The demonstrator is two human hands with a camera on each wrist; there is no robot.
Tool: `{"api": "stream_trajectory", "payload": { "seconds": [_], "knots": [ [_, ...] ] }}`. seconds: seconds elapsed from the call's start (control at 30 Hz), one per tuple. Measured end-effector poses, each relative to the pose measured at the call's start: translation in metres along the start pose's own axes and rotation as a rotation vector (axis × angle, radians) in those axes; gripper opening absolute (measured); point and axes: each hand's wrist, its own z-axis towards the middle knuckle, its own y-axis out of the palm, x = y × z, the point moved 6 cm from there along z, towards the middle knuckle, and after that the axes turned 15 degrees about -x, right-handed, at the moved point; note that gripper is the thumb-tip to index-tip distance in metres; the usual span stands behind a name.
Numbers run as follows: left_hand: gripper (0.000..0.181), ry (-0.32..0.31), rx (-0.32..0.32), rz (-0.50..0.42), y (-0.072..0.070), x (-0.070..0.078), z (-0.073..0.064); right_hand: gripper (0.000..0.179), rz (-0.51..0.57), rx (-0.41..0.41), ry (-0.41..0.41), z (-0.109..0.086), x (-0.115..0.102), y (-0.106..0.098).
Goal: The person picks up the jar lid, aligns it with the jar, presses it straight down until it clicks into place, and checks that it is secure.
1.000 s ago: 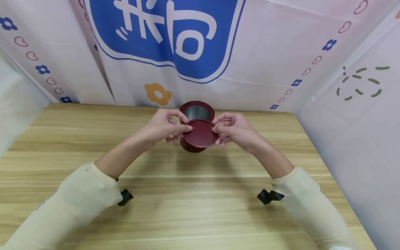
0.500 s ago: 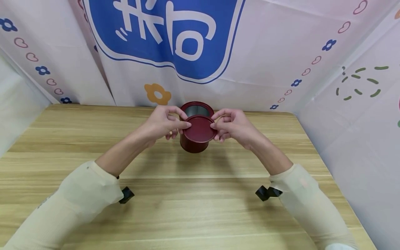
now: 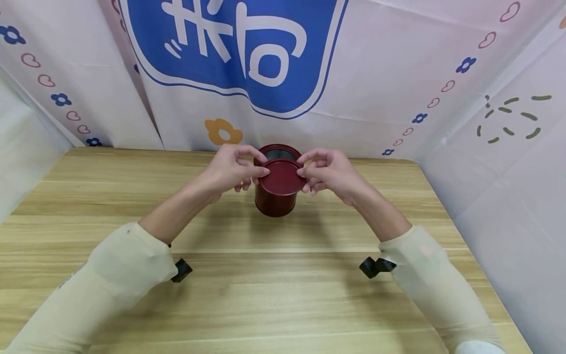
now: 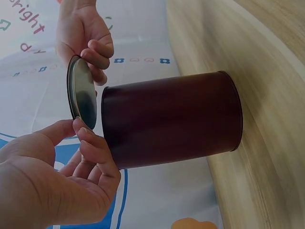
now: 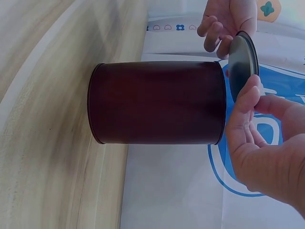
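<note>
A dark red cylindrical tin (image 3: 275, 204) stands upright on the wooden table, its mouth uncovered at the back, where the shiny grey inside shows. Just above the mouth's front part hovers a round dark red lid (image 3: 282, 178). My left hand (image 3: 232, 169) pinches the lid's left edge between thumb and fingers, and my right hand (image 3: 329, 172) pinches the right edge. Both wrist views show a gap between the lid and the tin's rim. In the left wrist view the lid's underside (image 4: 86, 95) is metallic grey and the lid is slightly tilted.
The wooden table (image 3: 265, 305) extends around the tin. A white printed cloth (image 3: 345, 123) hangs right behind the tin, and another cloth wall (image 3: 499, 187) rises at the right. Black devices (image 3: 181, 270) are attached near both sleeves.
Both hands have moved the lid away from me, toward the back, so it covers more of the tin's mouth in the head view. The tin has stayed in place.
</note>
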Motion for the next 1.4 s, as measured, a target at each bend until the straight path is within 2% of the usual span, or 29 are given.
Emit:
{"api": "stream_trajectory", "payload": {
  "seconds": [0.33,0.67,1.4],
  "knots": [
    [0.031,0.006,0.007,0.011,-0.004,-0.002,0.004,0.029,-0.003,-0.005,0.014,0.006,-0.001,-0.003],
    [0.031,0.038,0.032,0.033,-0.012,0.002,0.008,0.030,0.000,0.003,0.020,0.016,-0.003,-0.006],
    [0.027,0.060,0.060,0.052,-0.024,0.005,0.023,0.028,-0.068,0.049,0.036,0.029,-0.013,-0.019]
  ]
}}
